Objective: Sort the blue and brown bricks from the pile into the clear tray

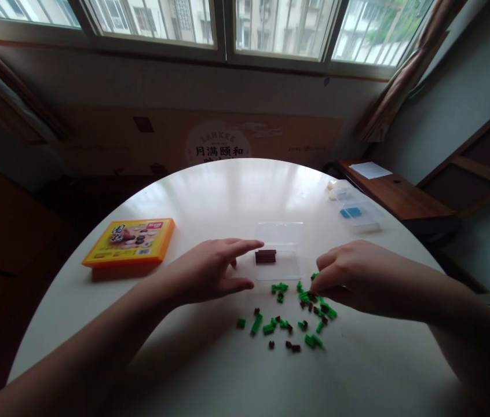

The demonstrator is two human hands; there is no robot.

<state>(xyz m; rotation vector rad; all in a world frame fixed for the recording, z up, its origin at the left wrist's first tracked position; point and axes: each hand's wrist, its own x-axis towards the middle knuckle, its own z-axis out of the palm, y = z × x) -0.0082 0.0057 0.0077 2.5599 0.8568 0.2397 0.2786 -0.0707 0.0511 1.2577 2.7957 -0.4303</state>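
My left hand is open, with thumb and forefinger spread apart. Its forefinger reaches the left side of a clear plastic box whose lid is raised at the back. Inside the box, at the left, dark brown toy bricks sit lined up in a block. My right hand is over the right part of a scatter of small green bricks and loose brown bricks. Its fingers are pinched together; whatever is between them is hidden.
An orange and yellow game box lies at the left of the round white table. At the back right stands another clear box with blue pieces, beside a container with pale pieces. A wooden desk with paper adjoins the right.
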